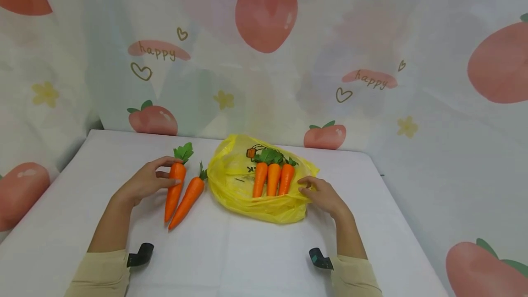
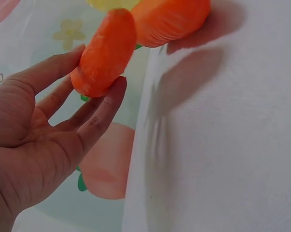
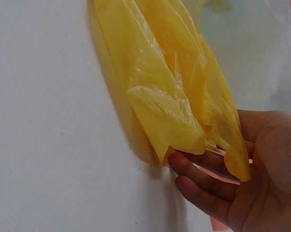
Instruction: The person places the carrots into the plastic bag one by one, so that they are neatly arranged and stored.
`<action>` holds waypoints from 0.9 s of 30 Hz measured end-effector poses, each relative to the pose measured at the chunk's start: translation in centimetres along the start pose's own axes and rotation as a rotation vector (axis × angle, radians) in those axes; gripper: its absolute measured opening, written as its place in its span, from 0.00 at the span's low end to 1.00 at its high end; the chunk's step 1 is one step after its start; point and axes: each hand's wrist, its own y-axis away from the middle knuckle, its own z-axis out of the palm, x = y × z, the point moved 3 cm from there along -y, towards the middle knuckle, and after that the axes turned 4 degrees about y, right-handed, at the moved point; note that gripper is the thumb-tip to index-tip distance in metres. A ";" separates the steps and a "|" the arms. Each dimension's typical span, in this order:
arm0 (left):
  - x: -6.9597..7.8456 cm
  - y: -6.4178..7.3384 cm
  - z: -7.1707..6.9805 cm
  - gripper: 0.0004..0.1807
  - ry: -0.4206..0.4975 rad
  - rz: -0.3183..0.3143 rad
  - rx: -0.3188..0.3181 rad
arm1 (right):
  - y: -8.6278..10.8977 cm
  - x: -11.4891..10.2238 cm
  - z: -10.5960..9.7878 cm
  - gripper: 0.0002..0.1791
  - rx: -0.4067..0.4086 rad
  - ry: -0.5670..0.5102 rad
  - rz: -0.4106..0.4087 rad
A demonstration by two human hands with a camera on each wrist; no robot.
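My left hand (image 1: 150, 180) pinches an orange carrot (image 1: 175, 191) with a green leafy top between thumb and fingers, its tip pointing toward me. A second carrot (image 1: 189, 200) lies slanted just right of it. In the left wrist view the held carrot (image 2: 106, 53) shows between the fingertips. A yellow plastic bag (image 1: 264, 212) lies spread with its mouth facing up. Inside it, three carrots (image 1: 273, 180) lie side by side, leaves toward the back. My right hand (image 1: 323, 195) holds the bag's right edge; in the right wrist view the fingers curl under the yellow plastic (image 3: 164, 96).
A white cloth covers the table (image 1: 247, 260). Behind and at both sides hangs a curtain (image 1: 264, 81) printed with fruit, flowers and the word happy. Black wrist camera mounts (image 1: 141, 255) stick out from the beige sleeves (image 1: 103, 272).
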 end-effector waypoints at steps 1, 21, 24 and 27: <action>0.2 0.0 0.0 0.35 0.004 0.003 0.006 | 0.0 0.0 0.0 0.18 0.001 0.002 0.000; 4.1 -0.1 1.2 0.33 -0.042 0.048 0.005 | 0.0 0.0 0.1 0.17 0.013 -0.002 -0.016; 4.7 -0.1 1.4 0.33 -0.032 0.062 -0.004 | 0.1 -0.1 0.0 0.17 0.011 0.002 -0.009; 5.1 -0.1 1.5 0.32 -0.018 0.066 -0.010 | 0.2 -0.1 -0.1 0.17 0.007 0.004 0.001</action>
